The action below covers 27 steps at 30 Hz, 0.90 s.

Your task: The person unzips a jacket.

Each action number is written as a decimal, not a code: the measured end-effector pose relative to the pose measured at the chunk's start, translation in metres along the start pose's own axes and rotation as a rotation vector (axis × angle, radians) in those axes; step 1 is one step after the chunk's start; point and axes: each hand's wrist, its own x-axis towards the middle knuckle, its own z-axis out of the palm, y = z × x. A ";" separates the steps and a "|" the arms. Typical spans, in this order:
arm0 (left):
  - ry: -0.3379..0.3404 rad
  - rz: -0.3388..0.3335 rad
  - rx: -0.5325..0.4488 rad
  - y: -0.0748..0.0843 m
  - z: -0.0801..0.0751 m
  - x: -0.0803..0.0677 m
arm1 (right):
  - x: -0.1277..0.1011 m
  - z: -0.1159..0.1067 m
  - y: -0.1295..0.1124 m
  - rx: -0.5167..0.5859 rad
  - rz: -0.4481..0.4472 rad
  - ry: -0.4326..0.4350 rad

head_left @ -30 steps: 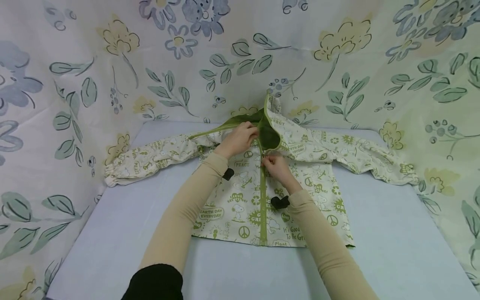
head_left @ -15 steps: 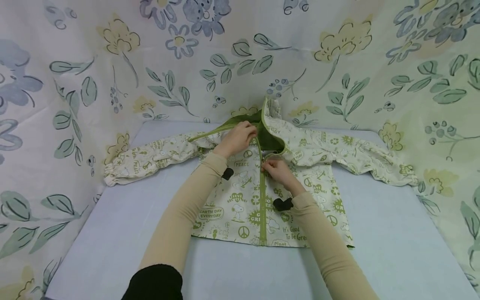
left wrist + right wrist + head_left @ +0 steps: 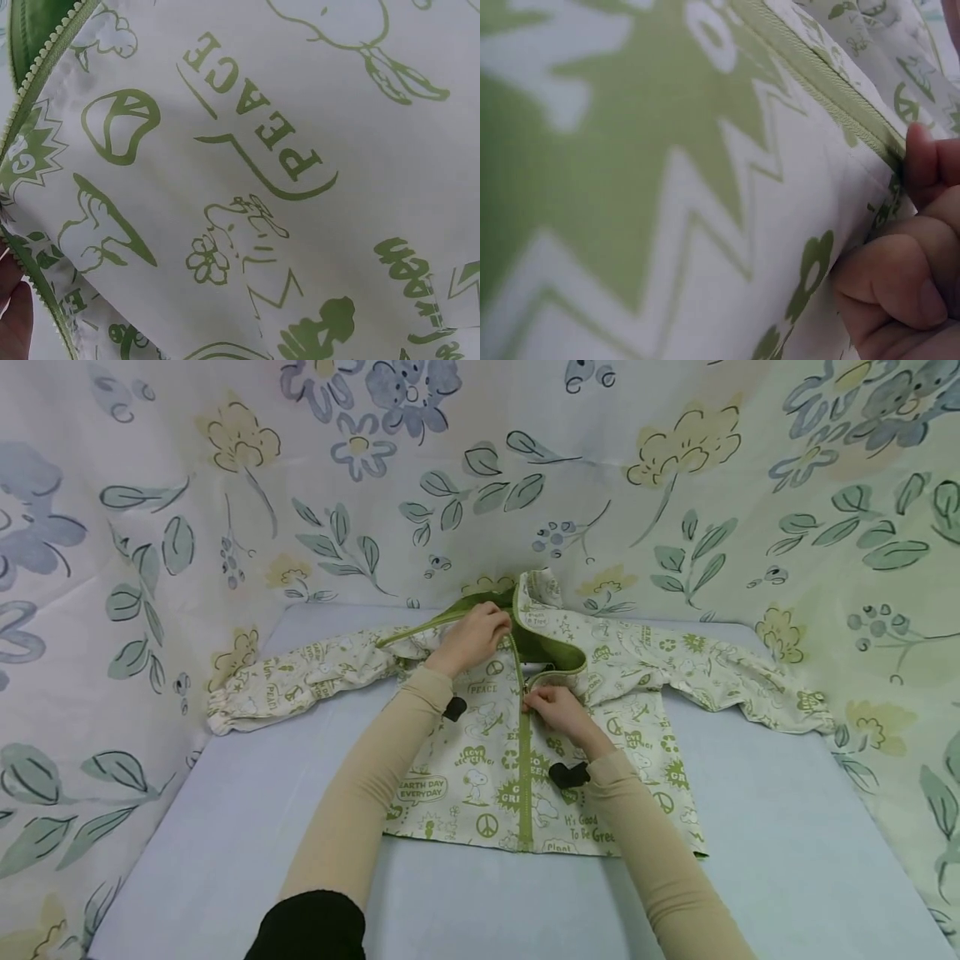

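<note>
A white jacket with green cartoon print lies front up, its centre zipper joined below and parted above. My left hand pinches the parted zipper edge high on the left panel. Fingers show beside the green teeth in the left wrist view. Lower down, my right hand pinches at the zipper just below the point where the two sides split; its fingertips hide the pull. The right wrist view has this right hand with thumb and finger against the zipper tape. A green lining shows in the opening.
Both sleeves, left and right, stretch out sideways. The hood stands up near the back curtain. A pale table lies underneath. Black wrist cameras sit at both cuffs.
My right hand has moved slightly down along the zipper, and the split point is lower. The right front edge has fallen further open to the right. My left hand has barely moved.
</note>
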 end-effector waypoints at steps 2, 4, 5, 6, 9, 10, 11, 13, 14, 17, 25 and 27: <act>0.011 -0.004 -0.005 -0.001 0.001 0.000 | -0.001 0.000 0.000 0.009 0.010 -0.010; 0.025 -0.002 -0.009 -0.002 0.001 0.000 | -0.002 0.000 0.002 0.017 0.018 -0.022; 0.031 0.000 -0.012 -0.002 0.002 0.000 | -0.003 0.000 0.003 0.022 0.020 -0.028; 0.037 0.001 -0.014 -0.002 0.002 0.001 | -0.004 -0.001 0.004 0.025 0.025 -0.034; 0.043 0.001 -0.008 -0.003 0.002 0.001 | -0.005 -0.001 0.006 0.028 0.025 -0.049; 0.044 0.001 -0.006 -0.003 0.002 0.001 | -0.005 -0.001 0.007 0.026 0.024 -0.052; 0.044 0.000 -0.004 -0.003 0.001 0.001 | -0.005 -0.001 0.008 0.024 0.025 -0.054; 0.046 -0.002 -0.007 -0.003 0.001 0.001 | -0.006 -0.001 0.009 0.027 0.025 -0.060; 0.048 -0.003 -0.011 -0.003 0.000 0.001 | -0.007 0.000 0.009 0.034 0.024 -0.066; 0.054 -0.008 -0.021 -0.003 0.000 0.001 | -0.008 0.000 0.009 0.060 0.022 -0.079; 0.076 -0.024 -0.049 -0.005 0.000 0.002 | -0.013 0.001 0.006 0.077 -0.017 -0.118; 0.086 -0.031 -0.060 -0.005 0.000 0.002 | -0.014 0.001 0.006 0.059 -0.027 -0.136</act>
